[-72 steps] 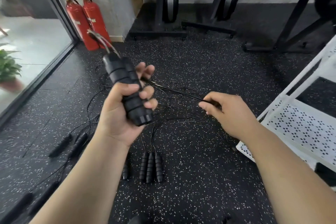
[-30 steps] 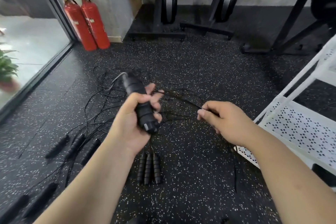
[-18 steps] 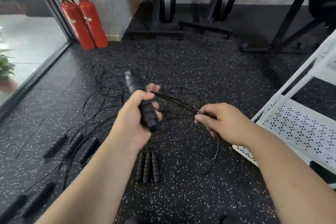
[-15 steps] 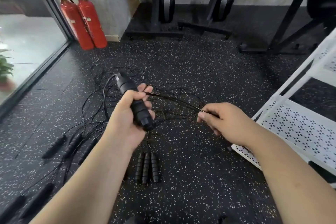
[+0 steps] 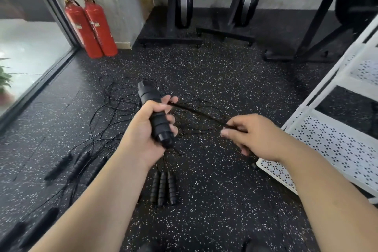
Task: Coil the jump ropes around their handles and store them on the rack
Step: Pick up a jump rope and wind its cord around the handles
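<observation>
The fingers (image 5: 171,100) of the left hand (image 5: 143,133) are curled round a thick black handle bundle (image 5: 152,98), with the thumb laid across its front. The fingers (image 5: 226,132) of the right hand (image 5: 257,135) are pressed together and pinch a thin black rope (image 5: 196,111).

At the far left a green plant (image 5: 4,80) stands behind a glass wall (image 5: 26,47). Beside the frame of the glass, two red fire extinguishers (image 5: 92,26) stand against the grey wall. Below them, on the black speckled floor (image 5: 214,210), lie some loose handles (image 5: 78,165), near each other and pointing toward the upper right. More dark handles lie in the lower left corner, but they are blurred. A tangle of ropes (image 5: 118,104) spreads on the floor between the loose handles and the left hand.

The handle bundle is held above the floor, tilted, with its upper end toward the extinguishers and its lower end coming out under the palm. It looks ribbed. I cannot tell if it is one handle or two held together. The rope runs straight and tight from the left index finger to the pinch of the right hand.

Under the left wrist, three handles (image 5: 163,188) lie side by side on the floor, touching. At the back wall stand two black plate stands (image 5: 184,4).

At the right edge is the white rack (image 5: 327,145) with perforated shelves. The right hand is just beside the corner of its lowest shelf.
</observation>
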{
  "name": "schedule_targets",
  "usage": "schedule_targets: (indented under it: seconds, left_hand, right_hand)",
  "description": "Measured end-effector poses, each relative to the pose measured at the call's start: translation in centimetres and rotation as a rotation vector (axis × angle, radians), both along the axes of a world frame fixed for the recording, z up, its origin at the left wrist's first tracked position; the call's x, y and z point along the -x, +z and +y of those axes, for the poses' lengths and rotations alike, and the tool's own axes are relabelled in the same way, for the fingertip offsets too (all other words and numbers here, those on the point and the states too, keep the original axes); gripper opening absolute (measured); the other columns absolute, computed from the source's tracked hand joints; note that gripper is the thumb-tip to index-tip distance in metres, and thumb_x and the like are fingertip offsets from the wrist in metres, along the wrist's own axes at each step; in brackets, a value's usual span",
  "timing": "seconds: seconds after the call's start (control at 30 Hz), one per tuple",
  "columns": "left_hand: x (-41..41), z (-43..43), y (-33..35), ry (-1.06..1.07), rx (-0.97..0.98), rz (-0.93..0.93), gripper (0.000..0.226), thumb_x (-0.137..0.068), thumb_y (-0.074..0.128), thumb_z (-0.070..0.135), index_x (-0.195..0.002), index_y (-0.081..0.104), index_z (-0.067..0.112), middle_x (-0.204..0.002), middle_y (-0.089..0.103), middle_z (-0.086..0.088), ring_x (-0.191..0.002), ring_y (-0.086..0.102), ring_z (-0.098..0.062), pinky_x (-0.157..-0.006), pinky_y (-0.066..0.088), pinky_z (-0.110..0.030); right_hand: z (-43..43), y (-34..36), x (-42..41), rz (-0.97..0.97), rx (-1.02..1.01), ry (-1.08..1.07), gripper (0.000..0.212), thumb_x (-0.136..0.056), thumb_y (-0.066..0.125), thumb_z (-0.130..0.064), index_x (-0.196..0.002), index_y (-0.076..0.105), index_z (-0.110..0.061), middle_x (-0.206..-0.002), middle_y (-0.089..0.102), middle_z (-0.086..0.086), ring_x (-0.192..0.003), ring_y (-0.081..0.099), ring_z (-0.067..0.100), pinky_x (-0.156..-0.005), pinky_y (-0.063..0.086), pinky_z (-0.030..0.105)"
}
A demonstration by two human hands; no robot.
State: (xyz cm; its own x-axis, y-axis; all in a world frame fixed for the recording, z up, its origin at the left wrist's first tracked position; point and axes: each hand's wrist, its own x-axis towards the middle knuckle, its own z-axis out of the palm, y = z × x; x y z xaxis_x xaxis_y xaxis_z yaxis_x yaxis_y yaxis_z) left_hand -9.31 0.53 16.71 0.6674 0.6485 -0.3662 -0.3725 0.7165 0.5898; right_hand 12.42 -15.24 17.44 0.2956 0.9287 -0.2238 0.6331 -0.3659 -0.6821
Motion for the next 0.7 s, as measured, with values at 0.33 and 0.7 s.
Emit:
schedule_targets:
  seconds: [0.33, 0.7]
  left_hand:
    - [1.3, -4.2, 1.1, -0.299, -0.885, 0.839, 0.037, -0.076, 0.081, 0.018, -0.106, 0.063, 0.028, -0.093, 0.077, 0.001, -0.076, 0.065, -0.015, -0.074, 0.056, -0.037]
    - [1.7, -8.1, 1.6, -0.239, -1.495, 1.081, 0.052, -0.075, 0.075, 0.034, -0.109, 0.036, 0.042, -0.087, 0.059, 0.017, -0.073, 0.055, -0.009, -0.069, 0.048, -0.036]
  right_hand:
    - [-2.3, 0.7, 0.2, -0.300, -0.101, -0.189, 0.028, -0.106, 0.058, -0.049, -0.089, 0.068, -0.029, -0.071, 0.068, -0.005, -0.065, 0.064, 0.017, -0.059, 0.051, 0.036]
    - [-3.4, 0.2, 3.3, -0.002, -0.209, -0.107, 0.037, -0.097, 0.077, -0.030, -0.130, 0.066, -0.041, -0.117, 0.073, -0.018, -0.111, 0.069, 0.003, -0.100, 0.052, 0.032]
